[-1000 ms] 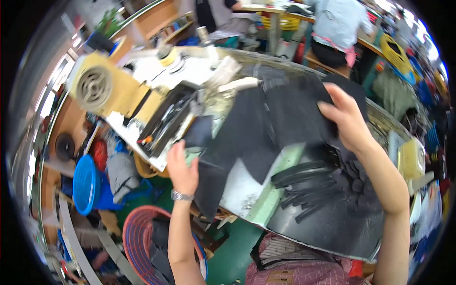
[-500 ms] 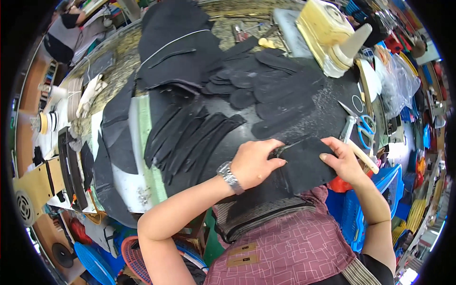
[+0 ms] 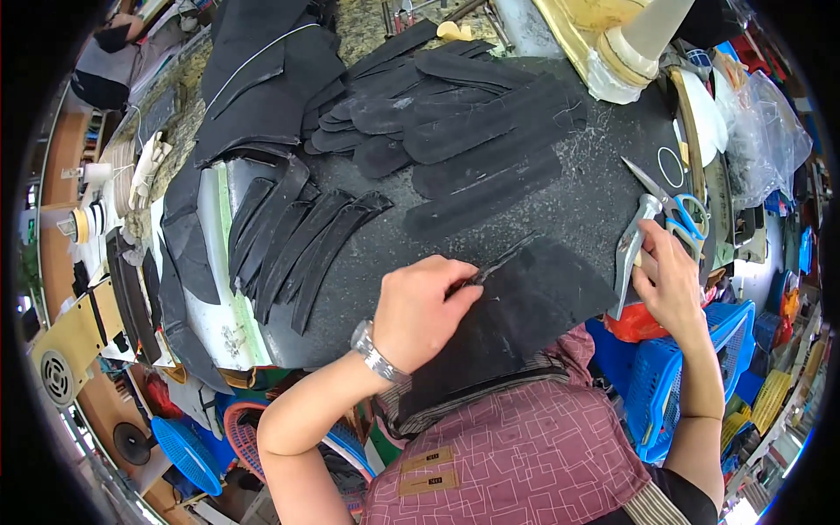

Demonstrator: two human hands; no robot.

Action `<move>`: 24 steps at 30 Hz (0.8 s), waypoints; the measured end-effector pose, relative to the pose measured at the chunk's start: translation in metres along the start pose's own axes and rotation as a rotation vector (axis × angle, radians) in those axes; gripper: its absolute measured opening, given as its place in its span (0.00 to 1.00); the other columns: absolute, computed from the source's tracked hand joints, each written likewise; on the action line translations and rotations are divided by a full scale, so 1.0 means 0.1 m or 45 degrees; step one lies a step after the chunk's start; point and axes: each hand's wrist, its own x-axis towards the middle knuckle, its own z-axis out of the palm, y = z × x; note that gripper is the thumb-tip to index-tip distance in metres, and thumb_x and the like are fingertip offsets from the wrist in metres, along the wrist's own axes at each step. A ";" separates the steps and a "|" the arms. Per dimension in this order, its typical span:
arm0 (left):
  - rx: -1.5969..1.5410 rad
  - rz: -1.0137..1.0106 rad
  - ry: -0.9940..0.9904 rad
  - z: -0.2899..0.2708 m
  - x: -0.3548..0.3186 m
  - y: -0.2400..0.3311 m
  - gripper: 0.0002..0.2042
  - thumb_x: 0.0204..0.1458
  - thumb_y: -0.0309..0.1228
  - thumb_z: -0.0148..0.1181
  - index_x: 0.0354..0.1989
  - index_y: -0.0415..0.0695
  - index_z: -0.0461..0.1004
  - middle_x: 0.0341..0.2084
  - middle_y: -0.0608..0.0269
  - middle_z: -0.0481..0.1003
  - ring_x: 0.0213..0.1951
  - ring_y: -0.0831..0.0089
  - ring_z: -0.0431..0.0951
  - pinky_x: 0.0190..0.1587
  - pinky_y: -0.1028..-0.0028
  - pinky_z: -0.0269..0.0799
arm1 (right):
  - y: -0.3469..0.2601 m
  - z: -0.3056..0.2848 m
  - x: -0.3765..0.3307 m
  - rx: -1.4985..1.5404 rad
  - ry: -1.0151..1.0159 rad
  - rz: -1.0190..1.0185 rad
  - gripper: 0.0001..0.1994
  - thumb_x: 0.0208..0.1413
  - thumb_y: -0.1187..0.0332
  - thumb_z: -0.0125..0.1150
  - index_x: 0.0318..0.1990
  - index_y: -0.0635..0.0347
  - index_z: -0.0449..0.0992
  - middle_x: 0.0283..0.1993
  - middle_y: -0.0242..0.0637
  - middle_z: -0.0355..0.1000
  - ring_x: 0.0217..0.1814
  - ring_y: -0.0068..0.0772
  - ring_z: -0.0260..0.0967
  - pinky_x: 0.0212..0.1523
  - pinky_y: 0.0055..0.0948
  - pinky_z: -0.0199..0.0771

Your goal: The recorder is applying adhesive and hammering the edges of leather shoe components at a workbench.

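The left hand (image 3: 420, 308) pinched a flat, black, flexible panel (image 3: 556, 284) at the near edge of a dark, speckled table (image 3: 604, 201); the right hand (image 3: 672, 282) gripped a silver-headed hammer (image 3: 627, 254), apparently by its half-hidden pale handle (image 3: 647, 264).

We saw a black panel (image 3: 556, 293) at lower centre, a maroon apron (image 3: 525, 451) patterned with pale rectangular outlines at the bottom, blue-handled scissors (image 3: 670, 204) at right.

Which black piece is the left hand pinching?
The broad black panel nearest the patterned pink apron: the left hand pinches its edge, while the other black pieces lie untouched.
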 end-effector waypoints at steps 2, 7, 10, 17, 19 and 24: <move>-0.089 -0.102 -0.085 -0.04 0.06 -0.06 0.08 0.44 0.26 0.63 0.32 0.37 0.77 0.24 0.58 0.76 0.24 0.74 0.76 0.29 0.76 0.70 | 0.02 0.02 0.03 0.018 -0.005 -0.050 0.25 0.41 0.76 0.58 0.52 0.57 0.63 0.36 0.46 0.69 0.40 0.49 0.68 0.41 0.39 0.67; -0.102 -0.263 -0.220 -0.08 0.16 -0.02 0.08 0.47 0.29 0.62 0.32 0.36 0.77 0.22 0.60 0.77 0.25 0.80 0.75 0.30 0.80 0.70 | 0.05 0.12 0.00 0.202 0.122 0.084 0.27 0.39 0.79 0.58 0.53 0.58 0.63 0.34 0.43 0.67 0.37 0.43 0.68 0.39 0.37 0.68; -0.130 -0.337 -0.195 -0.05 0.15 0.07 0.08 0.43 0.34 0.61 0.27 0.41 0.77 0.23 0.56 0.76 0.26 0.63 0.78 0.31 0.72 0.72 | 0.13 0.23 -0.11 0.227 0.223 0.057 0.27 0.39 0.80 0.59 0.52 0.60 0.63 0.32 0.42 0.66 0.34 0.39 0.67 0.37 0.34 0.69; -0.139 -0.007 -0.078 0.07 0.19 0.08 0.06 0.47 0.27 0.61 0.31 0.38 0.76 0.23 0.57 0.75 0.24 0.70 0.75 0.28 0.75 0.69 | 0.15 0.18 -0.07 0.214 0.180 -0.020 0.26 0.37 0.76 0.61 0.50 0.60 0.65 0.34 0.42 0.66 0.36 0.43 0.66 0.38 0.37 0.67; -0.073 0.116 -0.150 0.08 0.21 0.09 0.05 0.46 0.25 0.60 0.31 0.38 0.76 0.23 0.57 0.74 0.24 0.66 0.76 0.28 0.73 0.69 | 0.05 -0.03 0.05 0.159 0.071 -0.216 0.25 0.38 0.74 0.62 0.49 0.61 0.66 0.36 0.43 0.67 0.37 0.44 0.67 0.38 0.37 0.68; 0.126 0.268 -0.036 0.16 0.40 0.15 0.08 0.47 0.29 0.59 0.21 0.39 0.72 0.19 0.54 0.72 0.23 0.58 0.73 0.24 0.69 0.66 | 0.22 -0.42 0.70 0.411 0.303 -0.057 0.19 0.46 0.68 0.62 0.47 0.61 0.70 0.33 0.32 0.69 0.35 0.24 0.67 0.39 0.25 0.68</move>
